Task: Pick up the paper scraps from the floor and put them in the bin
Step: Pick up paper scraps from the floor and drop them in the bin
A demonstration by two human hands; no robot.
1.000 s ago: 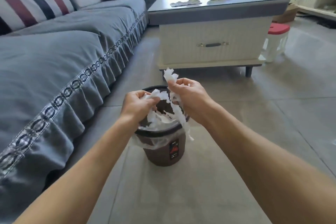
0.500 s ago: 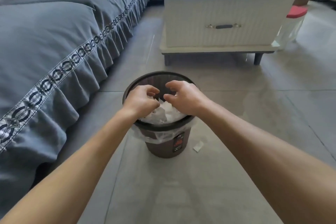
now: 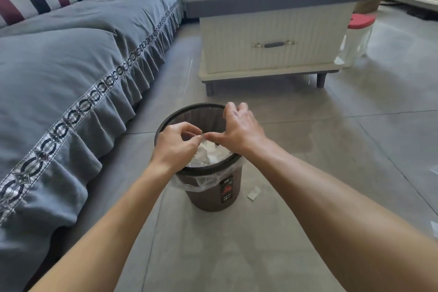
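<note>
A brown round bin with a clear liner stands on the grey tiled floor, filled with crumpled white paper scraps. Both of my hands hover over its opening. My left hand has its fingers curled, and its fingertips pinch what looks like a tiny white bit against my right thumb tip. My right hand is spread loosely over the far side of the rim and holds nothing. One small white scrap lies on the floor just right of the bin. Another scrap shows at the right edge.
A grey sofa with a frilled cover runs along the left. A coffee table with a drawer stands beyond the bin, with glasses on top. A clear jar with a red lid sits on the floor to its right.
One second ago both hands held long paper strips above the bin. The strips now lie inside it, one small scrap fell beside the bin, and my right hand has spread its fingers.
</note>
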